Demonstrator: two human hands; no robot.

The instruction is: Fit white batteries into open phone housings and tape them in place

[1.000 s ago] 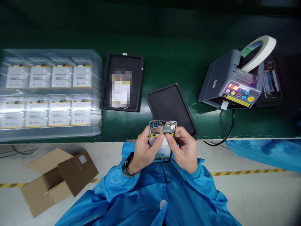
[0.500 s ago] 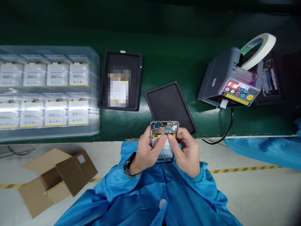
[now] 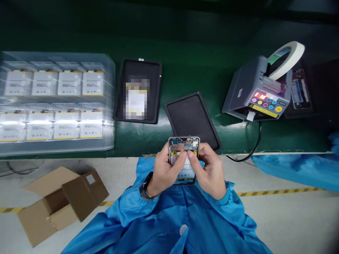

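I hold an opened phone (image 3: pixel 183 145) with its circuit board and white battery exposed, just in front of the green bench's near edge. My left hand (image 3: pixel 163 173) wraps its left side, thumb pressed on the board near the battery's top. My right hand (image 3: pixel 210 171) grips the right side, its thumb meeting the left thumb at the same spot. Both sleeves are blue; a dark watch sits on my left wrist.
An empty black tray (image 3: pixel 194 118) lies just beyond the phone, and another black tray (image 3: pixel 138 63) with a phone in it sits to its left. Clear packs of white batteries (image 3: pixel 54 102) fill the left. A tape dispenser (image 3: pixel 258 91) stands right. An open cardboard box (image 3: pixel 60 201) is on the floor.
Both hands keep the same grip on the phone, thumbs pressing at the same place. Only the view has shifted slightly.
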